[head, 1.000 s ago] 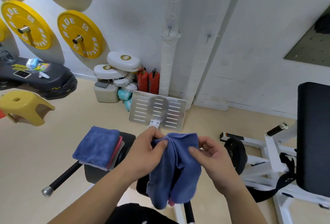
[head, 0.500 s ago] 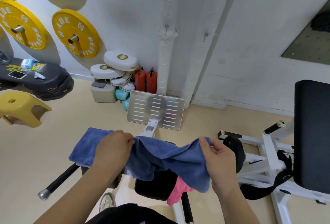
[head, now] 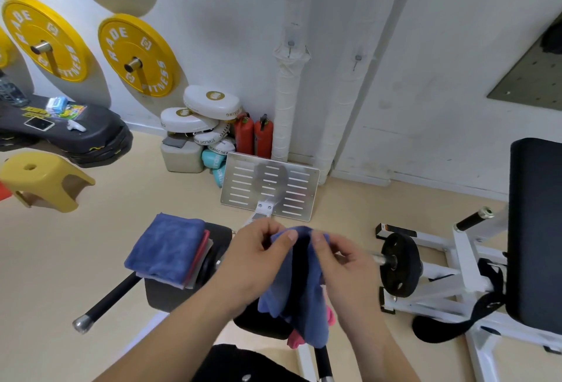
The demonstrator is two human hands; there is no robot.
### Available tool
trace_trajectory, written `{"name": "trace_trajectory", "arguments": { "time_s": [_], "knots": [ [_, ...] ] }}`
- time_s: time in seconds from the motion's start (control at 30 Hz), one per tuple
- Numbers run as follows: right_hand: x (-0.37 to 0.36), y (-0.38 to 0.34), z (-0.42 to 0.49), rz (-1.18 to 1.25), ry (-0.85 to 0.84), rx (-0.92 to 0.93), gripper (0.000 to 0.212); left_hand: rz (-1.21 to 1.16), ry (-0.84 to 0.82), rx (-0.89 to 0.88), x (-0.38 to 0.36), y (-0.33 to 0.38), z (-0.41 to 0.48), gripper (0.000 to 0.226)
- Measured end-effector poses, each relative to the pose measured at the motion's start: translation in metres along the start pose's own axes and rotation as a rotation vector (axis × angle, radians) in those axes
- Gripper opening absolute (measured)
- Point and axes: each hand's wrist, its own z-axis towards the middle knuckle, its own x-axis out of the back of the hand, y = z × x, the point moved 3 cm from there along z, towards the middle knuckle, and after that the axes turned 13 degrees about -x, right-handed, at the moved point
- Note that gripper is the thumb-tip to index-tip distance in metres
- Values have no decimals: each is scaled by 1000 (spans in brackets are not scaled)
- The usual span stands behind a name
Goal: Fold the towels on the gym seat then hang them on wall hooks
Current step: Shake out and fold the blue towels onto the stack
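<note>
Softness is what governs the blue towel (head: 292, 290). It looks like light, limp microfibre with no stiffness of its own, so it sags and bunches wherever it is not held. It is unlikely to slip or suffer from a firm pinch. Judging by the drape, the best hold is at the corners of the top edge, where both layers can be caught together and the weight pulls the cloth flat.

Both hands are at that top edge. The left hand (head: 258, 260) pinches the towel between thumb and curled fingers, and the right hand (head: 343, 263) pinches it the same way just beside it. The two hands sit close together in front of the person, above the near end of the seat (head: 170, 293). The towel hangs down from them in two loose folds with a dark gap between, and its lower end covers most of a pink towel (head: 295, 340) that peeks out beneath.

A stack (head: 167, 247) of folded towels, blue on top, lies on the seat to the left of the left hand, apart from it. Two hooks (head: 291, 44) sit on the wall ahead, well beyond the hands, and both look bare.
</note>
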Motion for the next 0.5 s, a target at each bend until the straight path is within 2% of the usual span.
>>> {"name": "trace_trajectory", "arguments": {
  "time_s": [0.1,0.2,0.27,0.4,0.5],
  "knots": [
    [-13,4,-12,-121,-45,44,23,-316,25,130,-11,-2,-13,13],
    [-14,4,-17,-122,-14,76,25,-562,-39,183,-17,2,-22,29],
    [-14,3,-18,-112,11,80,28,-562,-27,169,-17,5,-25,31],
    [-14,2,-21,84,69,-38,34,-470,106,154,-14,3,-27,21],
    [-14,2,-24,110,79,-43,35,-407,130,115,-13,5,-30,19]
  ]
}}
